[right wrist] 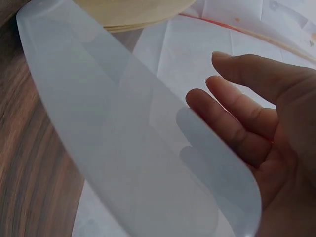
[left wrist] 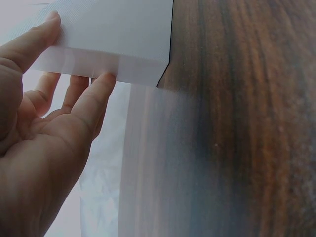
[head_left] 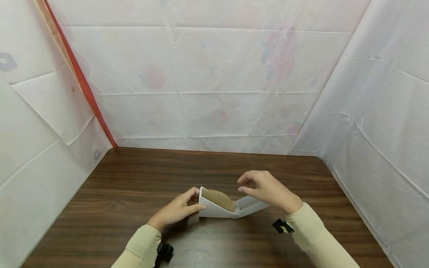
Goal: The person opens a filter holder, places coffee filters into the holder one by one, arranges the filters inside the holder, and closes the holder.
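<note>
A white box [head_left: 212, 212] lies on the table with its hinged lid [head_left: 254, 208] tipped open to the right. Inside stand round tan sheets [head_left: 218, 198] that look like paper coffee filters, several of them layered by their edges in the right wrist view. My left hand [head_left: 177, 210] grips the box's left end, thumb along the near side and fingers at the end and far side. Over the lid hovers my right hand [head_left: 268, 189], fingers loosely bent and thumb apart, holding nothing. Close up, the lid [right wrist: 108, 113] is translucent, and the right fingers [right wrist: 217, 116] show just beyond its edge.
The dark wood-grain table [head_left: 151, 167] is enclosed at the back and both sides by white printed sheeting [head_left: 201, 74]. A red strip [head_left: 80, 76] runs down the back left corner. A black wrist camera [head_left: 165, 252] sits by the left sleeve, another [head_left: 282, 226] by the right.
</note>
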The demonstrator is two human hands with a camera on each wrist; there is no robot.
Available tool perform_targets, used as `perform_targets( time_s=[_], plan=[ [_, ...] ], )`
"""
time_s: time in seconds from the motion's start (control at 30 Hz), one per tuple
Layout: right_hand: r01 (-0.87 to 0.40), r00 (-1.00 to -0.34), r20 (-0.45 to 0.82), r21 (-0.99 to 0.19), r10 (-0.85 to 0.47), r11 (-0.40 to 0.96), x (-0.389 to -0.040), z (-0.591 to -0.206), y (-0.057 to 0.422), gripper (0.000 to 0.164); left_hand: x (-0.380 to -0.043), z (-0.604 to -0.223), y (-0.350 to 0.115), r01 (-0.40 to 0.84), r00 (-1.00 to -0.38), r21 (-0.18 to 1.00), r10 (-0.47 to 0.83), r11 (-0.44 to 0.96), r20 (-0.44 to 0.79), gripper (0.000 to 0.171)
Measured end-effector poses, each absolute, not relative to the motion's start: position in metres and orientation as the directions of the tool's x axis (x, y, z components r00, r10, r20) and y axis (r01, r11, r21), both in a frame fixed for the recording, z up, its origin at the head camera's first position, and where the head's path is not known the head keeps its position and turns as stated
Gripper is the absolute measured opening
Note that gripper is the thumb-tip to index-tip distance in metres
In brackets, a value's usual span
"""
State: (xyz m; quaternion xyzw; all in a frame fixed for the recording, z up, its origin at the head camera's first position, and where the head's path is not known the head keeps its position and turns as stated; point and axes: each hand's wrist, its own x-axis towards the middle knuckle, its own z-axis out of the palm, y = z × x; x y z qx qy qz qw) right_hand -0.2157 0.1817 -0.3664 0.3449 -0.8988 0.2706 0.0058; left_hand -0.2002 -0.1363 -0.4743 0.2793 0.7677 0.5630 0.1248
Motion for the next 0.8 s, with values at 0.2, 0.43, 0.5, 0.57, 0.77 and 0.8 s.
perform_targets(
  time_s=[0.2,0.43,0.5,0.57,0.77,0.8],
  plan=[
    [-0.578,-0.795,0.172,-0.508,-0.582,0.638,-0.213,-0.363,0.2,0.019,-0.2,-0.474,-0.136,0.298,-0.812,0.931,0.569,0.212,0.13,0.03],
    [-0.547,-0.808,0.14,-0.538,-0.572,0.642,-0.209,-0.363,0.222,0.026,-0.2,-0.474,-0.136,0.306,-0.812,0.928,0.567,0.215,0.137,0.03],
    [-0.541,-0.81,0.131,-0.543,-0.571,0.643,-0.207,-0.364,0.226,0.029,-0.2,-0.475,-0.136,0.305,-0.813,0.927,0.567,0.216,0.135,0.03],
    [-0.538,-0.813,0.128,-0.542,-0.569,0.646,-0.205,-0.365,0.23,0.031,-0.2,-0.475,-0.136,0.303,-0.813,0.928,0.568,0.218,0.132,0.03],
    [-0.513,-0.833,0.133,-0.55,-0.537,0.659,-0.2,-0.366,0.238,0.036,-0.2,-0.475,-0.137,0.299,-0.812,0.929,0.569,0.216,0.129,0.03],
    [-0.508,-0.837,0.133,-0.551,-0.531,0.663,-0.199,-0.366,0.239,0.038,-0.2,-0.475,-0.137,0.299,-0.812,0.929,0.569,0.216,0.129,0.03]
  ],
)
